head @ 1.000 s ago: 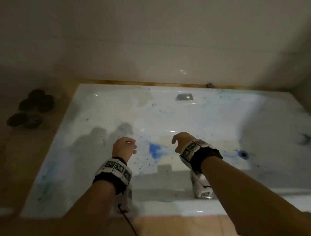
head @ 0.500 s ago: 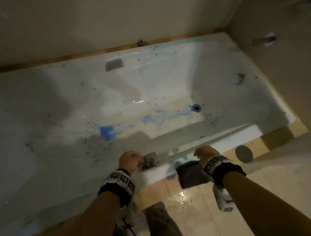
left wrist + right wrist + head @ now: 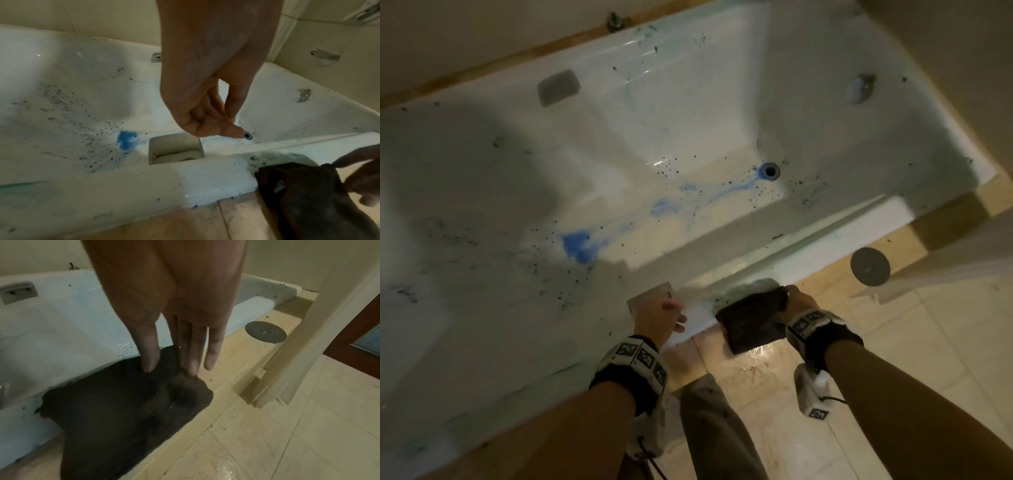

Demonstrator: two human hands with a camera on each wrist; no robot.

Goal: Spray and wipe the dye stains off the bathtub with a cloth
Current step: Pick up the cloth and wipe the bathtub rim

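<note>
Head view, cloth (image 3: pixel 751 320) touching right hand (image 3: pixel 799 303)

The bathtub (image 3: pixel 688 113) basin lies open from above, its stained floor bare around the drain (image 3: pixel 770 170). On the near rim (image 3: pixel 144 183), a recessed handle (image 3: pixel 175 151) sits just left of the dark cloth (image 3: pixel 751 322), which drapes over the edge beside a wall corner (image 3: pixel 304 337).

The cloth (image 3: pixel 127 410) runs off the bottom edge in the right wrist view, so its lower end can't be seen. The bathtub (image 3: pixel 482 192) is cut off at the left edge in the head view. The right hand (image 3: pixel 362 175) is blurred and half out of frame in the left wrist view.
</note>
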